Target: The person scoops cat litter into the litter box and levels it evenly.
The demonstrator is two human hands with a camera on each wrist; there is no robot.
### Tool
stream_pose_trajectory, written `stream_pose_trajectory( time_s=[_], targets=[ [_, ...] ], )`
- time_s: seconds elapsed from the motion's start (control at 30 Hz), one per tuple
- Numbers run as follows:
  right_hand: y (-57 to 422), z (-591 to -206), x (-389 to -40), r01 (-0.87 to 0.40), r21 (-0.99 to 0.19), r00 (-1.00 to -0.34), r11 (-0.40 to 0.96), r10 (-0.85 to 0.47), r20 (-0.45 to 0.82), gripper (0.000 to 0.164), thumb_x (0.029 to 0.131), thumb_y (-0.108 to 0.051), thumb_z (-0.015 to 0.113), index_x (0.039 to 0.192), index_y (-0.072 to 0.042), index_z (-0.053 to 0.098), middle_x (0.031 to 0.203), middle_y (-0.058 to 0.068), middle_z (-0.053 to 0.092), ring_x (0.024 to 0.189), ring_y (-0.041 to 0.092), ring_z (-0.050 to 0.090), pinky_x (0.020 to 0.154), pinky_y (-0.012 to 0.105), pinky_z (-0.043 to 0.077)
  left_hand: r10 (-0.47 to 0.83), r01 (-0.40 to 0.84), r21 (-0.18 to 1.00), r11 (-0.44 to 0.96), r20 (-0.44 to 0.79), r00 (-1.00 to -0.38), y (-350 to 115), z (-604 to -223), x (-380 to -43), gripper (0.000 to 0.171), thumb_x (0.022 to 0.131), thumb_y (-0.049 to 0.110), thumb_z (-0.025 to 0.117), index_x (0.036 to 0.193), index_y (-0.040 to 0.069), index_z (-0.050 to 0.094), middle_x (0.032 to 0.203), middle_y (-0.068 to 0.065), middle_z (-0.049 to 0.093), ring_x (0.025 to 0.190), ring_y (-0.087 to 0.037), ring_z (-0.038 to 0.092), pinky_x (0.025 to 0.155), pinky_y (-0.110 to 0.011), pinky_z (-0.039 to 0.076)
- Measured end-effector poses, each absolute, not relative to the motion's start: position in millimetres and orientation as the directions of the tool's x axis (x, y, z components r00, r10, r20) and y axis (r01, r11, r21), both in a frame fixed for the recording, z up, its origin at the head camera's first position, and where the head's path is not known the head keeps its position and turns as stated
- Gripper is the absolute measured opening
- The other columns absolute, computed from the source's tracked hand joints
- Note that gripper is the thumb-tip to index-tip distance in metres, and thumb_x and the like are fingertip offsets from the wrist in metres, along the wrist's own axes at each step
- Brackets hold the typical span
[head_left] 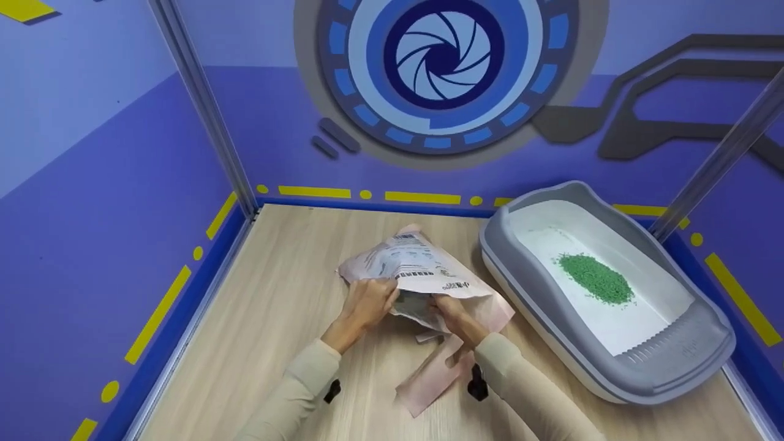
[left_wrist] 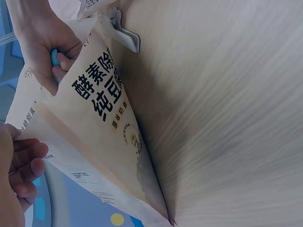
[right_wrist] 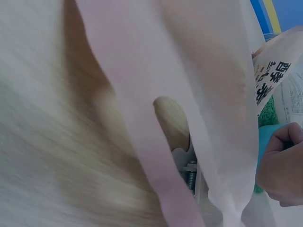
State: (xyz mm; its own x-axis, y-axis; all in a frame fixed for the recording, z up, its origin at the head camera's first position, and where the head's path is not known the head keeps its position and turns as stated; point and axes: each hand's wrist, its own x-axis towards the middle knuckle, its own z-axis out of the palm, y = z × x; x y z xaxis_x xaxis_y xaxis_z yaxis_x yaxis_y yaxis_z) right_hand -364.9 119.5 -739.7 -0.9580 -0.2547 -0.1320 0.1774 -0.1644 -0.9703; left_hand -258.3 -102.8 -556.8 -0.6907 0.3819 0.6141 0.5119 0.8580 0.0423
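Note:
A pale pink and white printed bag (head_left: 404,263) of green pellets (right_wrist: 268,113) lies on the table with its mouth toward me. My left hand (head_left: 370,300) grips the left side of the mouth; in the left wrist view its fingers (left_wrist: 28,165) curl at the bag's edge. Reaching into the opening, my right hand (head_left: 456,315) holds a teal plastic piece (left_wrist: 54,57), mostly hidden by hand and bag. In the right wrist view, the curled hand (right_wrist: 284,165) lies over that teal piece, beside the pellets.
A grey and white litter box (head_left: 520,257) stands to the right, with a heap of green pellets (head_left: 594,278) on its white floor. A pink strip with a cut-out hole (head_left: 429,380) lies below the bag. By the bag is a metal clip (left_wrist: 125,35). Walls border the table.

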Motion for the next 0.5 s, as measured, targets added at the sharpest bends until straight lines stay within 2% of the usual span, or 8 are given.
stream_pose_trajectory(
  time_s=[0.07,0.17,0.23,0.33,0.5],
  targets=[
    [111,-691,-336,0.211,-0.969,-0.967,-0.131,-0.171,-0.188,0.025,0.105,-0.028,0.055,0.115,-0.008,0.064,0.081,-0.005,0.048,0.072,0.010,0.047,0.070,0.027,0.046,0.363,0.508,0.069,0.859,0.617,-0.698,-102,-557,-258,0.029,0.093,0.021,0.067,0.067,0.015,0.054,0.057,0.002,0.058,0.049,-0.019,0.058,0.046,-0.034,0.043],
    [101,-630,-298,0.260,-0.958,-0.964,-0.122,-0.083,-0.251,0.020,0.102,-0.021,0.056,0.089,-0.008,0.062,0.069,-0.008,0.050,0.060,0.006,0.046,0.058,0.020,0.040,0.334,0.496,0.096,0.863,0.628,-0.703,-101,-557,-259,0.030,0.093,0.020,0.068,0.067,0.014,0.054,0.056,0.003,0.057,0.049,-0.017,0.056,0.046,-0.034,0.042],
    [94,-593,-271,0.283,-0.952,-0.959,-0.117,-0.023,-0.283,0.023,0.102,-0.018,0.055,0.082,-0.007,0.060,0.062,-0.007,0.049,0.051,0.004,0.043,0.051,0.018,0.037,0.318,0.489,0.107,0.866,0.636,-0.703,-100,-557,-259,0.030,0.092,0.020,0.069,0.067,0.014,0.055,0.055,0.003,0.056,0.049,-0.016,0.055,0.046,-0.033,0.041],
    [92,-586,-251,0.256,-0.958,-0.966,-0.131,0.001,-0.258,0.025,0.100,-0.021,0.060,0.079,-0.008,0.058,0.058,-0.007,0.050,0.046,0.002,0.039,0.044,0.018,0.032,0.304,0.483,0.125,0.867,0.635,-0.710,-100,-558,-259,0.030,0.092,0.020,0.069,0.066,0.014,0.054,0.055,0.003,0.056,0.048,-0.015,0.052,0.046,-0.032,0.038],
    [98,-591,-233,0.238,-0.967,-0.971,-0.093,0.007,-0.240,0.030,0.099,-0.034,0.065,0.098,-0.003,0.063,0.065,-0.006,0.051,0.048,0.002,0.039,0.045,0.019,0.030,0.285,0.486,0.145,0.862,0.654,-0.701,-98,-558,-262,0.031,0.091,0.019,0.069,0.065,0.014,0.053,0.054,0.003,0.053,0.048,-0.013,0.047,0.045,-0.031,0.034]
  ],
)
